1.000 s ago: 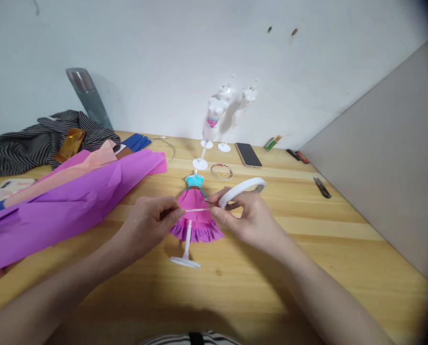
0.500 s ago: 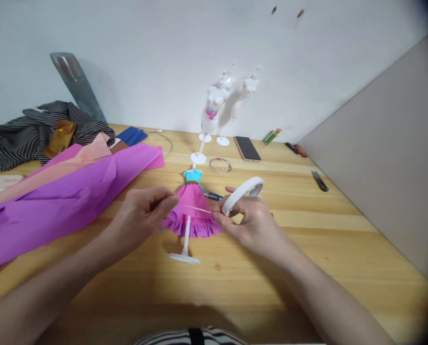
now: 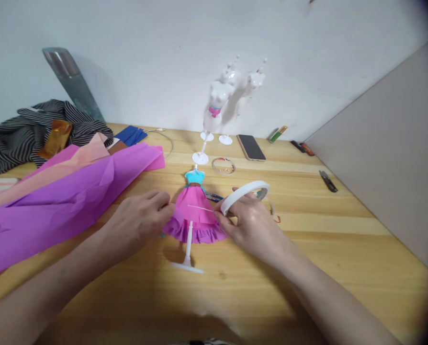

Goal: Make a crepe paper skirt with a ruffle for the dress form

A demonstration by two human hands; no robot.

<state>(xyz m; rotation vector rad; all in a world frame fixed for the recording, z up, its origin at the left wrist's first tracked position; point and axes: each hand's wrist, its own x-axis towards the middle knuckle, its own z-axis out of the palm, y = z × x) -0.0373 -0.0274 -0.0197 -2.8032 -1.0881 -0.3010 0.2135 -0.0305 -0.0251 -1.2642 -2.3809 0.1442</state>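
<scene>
A small mannequin stand [image 3: 187, 265] wears a paper dress [image 3: 195, 214] with a teal top, pink skirt and purple ruffle. My right hand [image 3: 250, 223] grips a white tape roll [image 3: 243, 194], and a thin strip of tape [image 3: 201, 208] runs from it across the skirt. My left hand [image 3: 139, 224] rests beside the skirt's left edge with its fingers curled in, touching the paper; I cannot make out anything in them.
Purple and pink tissue paper [image 3: 59, 196] covers the left of the wooden table [image 3: 343, 239]. Behind stand white mannequins [image 3: 216, 108], a clear tape ring [image 3: 223, 166], a phone [image 3: 250, 147], striped cloth [image 3: 30, 129] and a metal bottle [image 3: 70, 79]. Small snips [image 3: 328, 181] lie at right by a grey partition [image 3: 389, 143].
My left hand has let go of the tape end and dropped to the skirt's left edge. The strip now lies on the skirt. The right hand stays put with the roll.
</scene>
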